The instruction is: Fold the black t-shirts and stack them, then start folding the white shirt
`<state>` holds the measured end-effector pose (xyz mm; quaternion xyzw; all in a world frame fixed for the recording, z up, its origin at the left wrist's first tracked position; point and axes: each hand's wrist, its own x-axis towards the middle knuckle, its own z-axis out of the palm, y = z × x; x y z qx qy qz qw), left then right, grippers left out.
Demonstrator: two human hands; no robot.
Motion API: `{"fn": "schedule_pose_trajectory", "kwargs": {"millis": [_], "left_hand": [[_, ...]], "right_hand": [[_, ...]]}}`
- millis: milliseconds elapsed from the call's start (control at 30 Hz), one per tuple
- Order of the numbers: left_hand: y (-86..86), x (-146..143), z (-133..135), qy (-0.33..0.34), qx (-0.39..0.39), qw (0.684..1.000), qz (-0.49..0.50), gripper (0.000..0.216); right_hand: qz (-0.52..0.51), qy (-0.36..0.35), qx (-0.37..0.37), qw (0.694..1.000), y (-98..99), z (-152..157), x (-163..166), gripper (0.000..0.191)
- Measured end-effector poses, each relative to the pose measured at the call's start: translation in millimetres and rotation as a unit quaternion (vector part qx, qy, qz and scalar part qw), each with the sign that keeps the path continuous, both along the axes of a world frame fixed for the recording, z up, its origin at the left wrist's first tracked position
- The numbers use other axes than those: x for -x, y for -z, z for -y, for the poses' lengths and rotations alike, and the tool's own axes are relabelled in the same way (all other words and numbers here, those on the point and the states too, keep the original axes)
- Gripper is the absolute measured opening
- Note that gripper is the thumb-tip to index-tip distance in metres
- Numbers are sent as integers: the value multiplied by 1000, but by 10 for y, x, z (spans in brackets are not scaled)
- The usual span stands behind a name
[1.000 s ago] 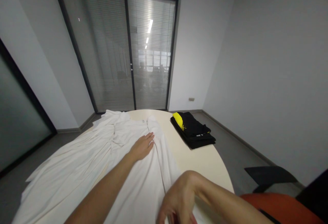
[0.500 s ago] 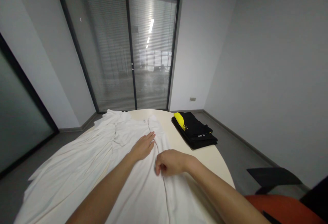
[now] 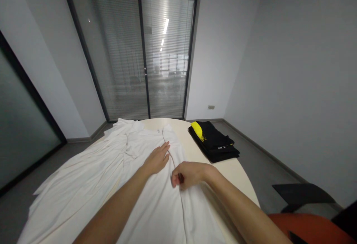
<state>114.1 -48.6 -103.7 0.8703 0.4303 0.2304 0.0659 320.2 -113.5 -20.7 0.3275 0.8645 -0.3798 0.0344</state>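
Observation:
A white shirt (image 3: 156,199) lies spread over the table, with a folded-over strip along its right side and a small neck label at its far end. My left hand (image 3: 157,159) rests flat on it beside the fold line, fingers stretched forward and holding nothing. Just to the right and nearer to me, my right hand (image 3: 188,175) is curled with its fingertips pinched at the folded strip of the shirt. The fingers partly hide the cloth between them. More white clothing (image 3: 80,173) lies loosely spread to the left, wrinkled and overlapping the table's edge.
Folded black clothes with a yellow print (image 3: 213,143) are stacked at the right of the round cream table (image 3: 237,175). An orange chair (image 3: 306,229) with a black armrest (image 3: 302,192) stands at the lower right. Glass panels with blinds (image 3: 119,61) rise behind the table.
My right hand's fingers have turned slightly and curled at the fold. My left hand stays flat in the same spot on the shirt. The view has shifted a little.

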Motion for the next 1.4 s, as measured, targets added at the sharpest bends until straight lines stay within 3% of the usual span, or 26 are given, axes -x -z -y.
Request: {"fn": "schedule_pose_trajectory", "kwargs": {"millis": [233, 367, 433, 633, 733, 833, 967, 1100, 1233, 1400], "left_hand": [[43, -4, -28, -7, -2, 1000, -1, 49], [41, -3, -31, -12, 1, 1000, -12, 49], [36, 2, -26, -11, 2, 1000, -10, 49], [-1, -5, -7, -16, -16, 1000, 4, 47], [-32, -19, 13, -74, -47, 996, 13, 45], [-72, 14, 33, -136, -56, 989, 21, 48], [-183, 261, 14, -240, -59, 969, 22, 46], [-324, 730, -84, -398, -7, 917, 8, 46], [-328, 1145, -191, -409, 57, 911, 20, 41], [-177, 1345, -224, -395, 64, 915, 53, 34]], "right_hand": [[-117, 46, 48, 991, 7, 20, -44, 34], [-157, 70, 47, 984, 146, 30, -44, 36], [-176, 72, 2, 982, 228, 50, -24, 33], [-191, 3, -233, 954, 339, 173, 73, 40], [-129, -9, -253, 959, 358, 237, 98, 62], [-73, -5, -220, 973, 343, 267, 96, 71], [-41, -7, -174, 984, 279, 269, 88, 77], [-37, -9, -150, 988, 232, 273, 94, 79], [-31, -12, -131, 991, 211, 275, 93, 83], [-23, -20, -111, 993, 189, 265, 93, 86]]}}
